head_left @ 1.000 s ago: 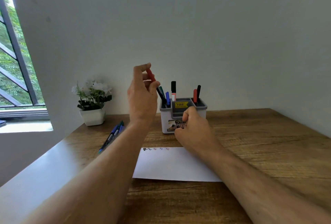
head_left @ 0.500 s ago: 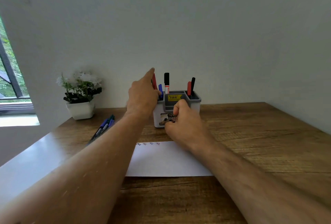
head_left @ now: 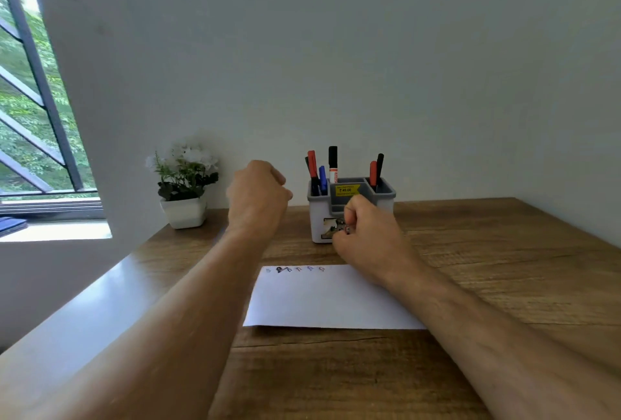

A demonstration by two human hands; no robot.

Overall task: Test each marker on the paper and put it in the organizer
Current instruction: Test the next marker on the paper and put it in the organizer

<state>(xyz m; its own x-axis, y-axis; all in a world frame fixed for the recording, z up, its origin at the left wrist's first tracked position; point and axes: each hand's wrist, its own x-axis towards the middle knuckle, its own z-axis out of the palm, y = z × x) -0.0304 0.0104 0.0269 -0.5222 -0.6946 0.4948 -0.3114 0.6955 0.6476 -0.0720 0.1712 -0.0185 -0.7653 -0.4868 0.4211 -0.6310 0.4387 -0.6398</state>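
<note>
The white and grey organizer (head_left: pixel 317 218) stands at the back of the wooden desk. Its left compartment holds a red marker (head_left: pixel 312 164), a blue marker (head_left: pixel 322 179) and a black-capped white marker (head_left: pixel 332 164). A red marker (head_left: pixel 373 172) and a black marker (head_left: pixel 379 167) stand in its right compartment. My left hand (head_left: pixel 257 199) hovers just left of the organizer, fingers curled, holding nothing. My right hand (head_left: pixel 366 234) is curled against the organizer's front wall, gripping it. The white paper (head_left: pixel 329 302) lies in front, with several small test marks (head_left: pixel 295 269) along its top left edge.
A small white pot of white flowers (head_left: pixel 184 184) stands at the back left of the desk (head_left: pixel 504 268). A window (head_left: pixel 30 117) fills the far left, and a plain wall rises right behind the organizer.
My left hand lowered the red marker into the organizer's left compartment, let go and drew back to the left, empty. My right hand stayed on the organizer's front.
</note>
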